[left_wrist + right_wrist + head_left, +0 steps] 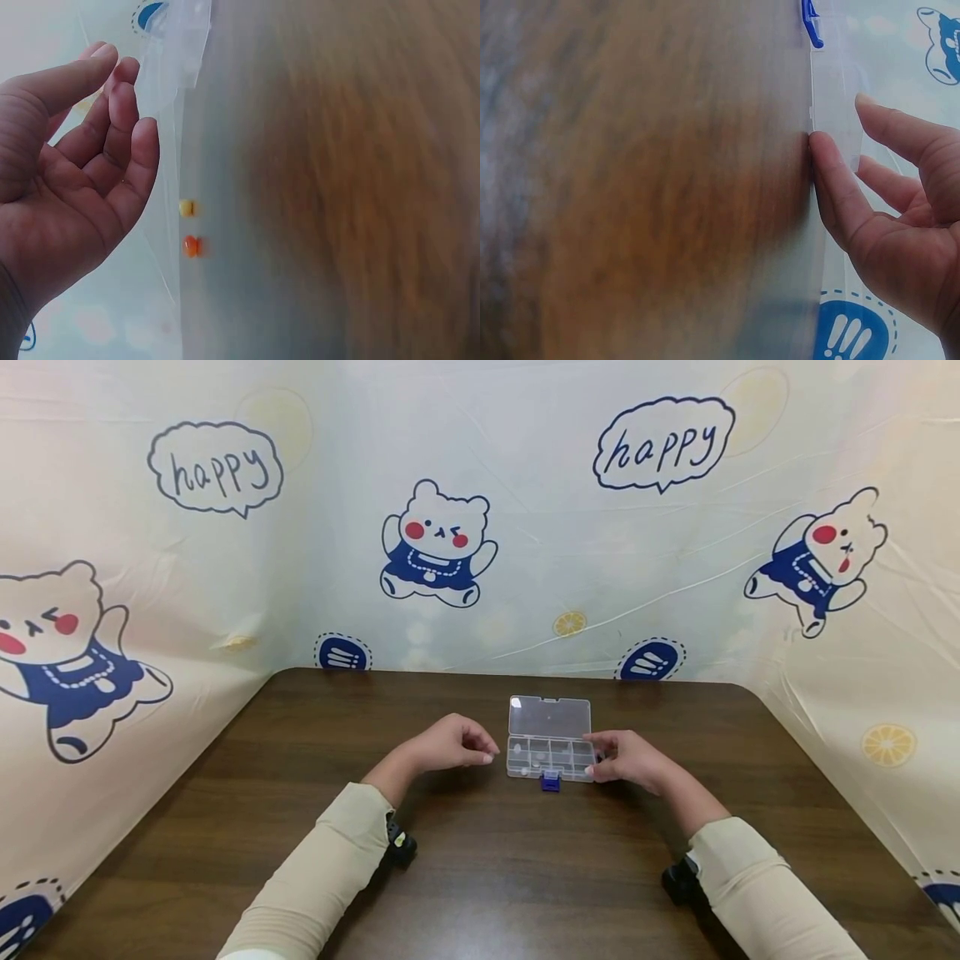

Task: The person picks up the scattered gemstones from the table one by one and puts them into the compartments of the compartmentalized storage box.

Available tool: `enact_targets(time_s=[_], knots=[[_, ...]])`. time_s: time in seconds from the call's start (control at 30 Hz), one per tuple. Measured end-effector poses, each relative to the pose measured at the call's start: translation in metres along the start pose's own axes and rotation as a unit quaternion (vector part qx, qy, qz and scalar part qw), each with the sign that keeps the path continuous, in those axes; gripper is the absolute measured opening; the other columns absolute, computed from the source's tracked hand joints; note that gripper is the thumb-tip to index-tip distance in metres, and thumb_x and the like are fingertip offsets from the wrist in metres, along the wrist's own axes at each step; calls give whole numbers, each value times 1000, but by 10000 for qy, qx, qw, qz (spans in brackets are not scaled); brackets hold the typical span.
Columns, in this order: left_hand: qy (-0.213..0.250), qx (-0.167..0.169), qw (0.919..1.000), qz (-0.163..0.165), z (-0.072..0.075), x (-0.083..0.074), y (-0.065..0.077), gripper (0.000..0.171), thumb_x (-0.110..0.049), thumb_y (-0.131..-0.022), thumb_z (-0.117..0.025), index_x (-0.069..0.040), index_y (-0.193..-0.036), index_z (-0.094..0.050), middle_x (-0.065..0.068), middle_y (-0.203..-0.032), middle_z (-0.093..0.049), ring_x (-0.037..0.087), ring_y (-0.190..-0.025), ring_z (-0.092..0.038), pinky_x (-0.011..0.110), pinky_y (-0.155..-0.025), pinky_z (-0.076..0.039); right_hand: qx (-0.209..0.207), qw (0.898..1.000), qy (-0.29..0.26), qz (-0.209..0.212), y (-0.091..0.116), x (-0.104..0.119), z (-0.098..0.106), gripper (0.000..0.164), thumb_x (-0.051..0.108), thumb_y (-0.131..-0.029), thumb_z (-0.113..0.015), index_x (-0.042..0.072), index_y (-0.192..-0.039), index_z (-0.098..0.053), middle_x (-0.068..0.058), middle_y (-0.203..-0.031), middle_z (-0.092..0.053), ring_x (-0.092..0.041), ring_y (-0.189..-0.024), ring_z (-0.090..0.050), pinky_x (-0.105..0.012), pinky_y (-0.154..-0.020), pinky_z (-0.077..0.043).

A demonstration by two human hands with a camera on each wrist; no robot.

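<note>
A clear plastic compartment box (550, 757) lies on the table with its transparent lid (550, 717) raised at the back. A blue latch (551, 781) sits at its front edge, and small whitish pieces (524, 772) show in its left compartments. My right hand (628, 758) holds the box's right end, thumb at the front corner and fingers toward the back. Left of the box, my left hand (456, 745) hovers with thumb and fingertips drawn together; I cannot tell whether something small is between them. Beyond it, in the left wrist view, lie a yellow piece (187, 208) and an orange piece (192, 246).
The dark wooden table (480, 877) has a printed cloth (525, 460) hung behind and along both sides. Black wrist cameras (401, 845) are strapped under the sleeves (322, 868).
</note>
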State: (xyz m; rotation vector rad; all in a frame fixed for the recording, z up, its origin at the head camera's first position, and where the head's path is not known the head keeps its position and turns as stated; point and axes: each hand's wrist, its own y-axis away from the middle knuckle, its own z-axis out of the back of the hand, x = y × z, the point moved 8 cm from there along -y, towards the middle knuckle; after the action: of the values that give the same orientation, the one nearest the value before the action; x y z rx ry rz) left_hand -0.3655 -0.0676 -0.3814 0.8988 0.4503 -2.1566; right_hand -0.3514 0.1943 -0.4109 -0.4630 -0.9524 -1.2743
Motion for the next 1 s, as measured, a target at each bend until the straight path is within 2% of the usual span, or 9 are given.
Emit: enact_targets(time_s=[0.33, 0.6, 1.0], knots=[[-61, 111, 9995, -295, -10, -18, -12, 13, -10, -89, -72, -5, -101, -75, -5, -87, -70, 12, -77, -58, 27, -73, -52, 46, 10000, -25, 30, 1, 2, -1, 66, 11, -83, -78, 4, -142, -49, -22, -130, -51, -31, -102, -51, -32, -80, -52], [-161, 220, 9990, -360, -15, -28, -24, 13, -8, -89, -71, -5, -101, -76, -4, -86, -70, 11, -74, -57, 25, -72, -51, -24, 10000, 18, -40, -1, 1, 0, 65, 12, -83, -78, 6, -141, -51, -20, -129, -52, -30, -102, -51, -31, -81, -51], [-305, 467, 9975, -443, -20, -43, -38, 16, -5, -91, -68, -3, -105, -75, 8, -96, -72, 13, -79, -58, 25, -74, -51, 7, 10000, 5, 4, 0, 2, -1, 65, 10, -83, -78, 4, -141, -50, -21, -127, -52, -29, -100, -52, -31, -79, -52]])
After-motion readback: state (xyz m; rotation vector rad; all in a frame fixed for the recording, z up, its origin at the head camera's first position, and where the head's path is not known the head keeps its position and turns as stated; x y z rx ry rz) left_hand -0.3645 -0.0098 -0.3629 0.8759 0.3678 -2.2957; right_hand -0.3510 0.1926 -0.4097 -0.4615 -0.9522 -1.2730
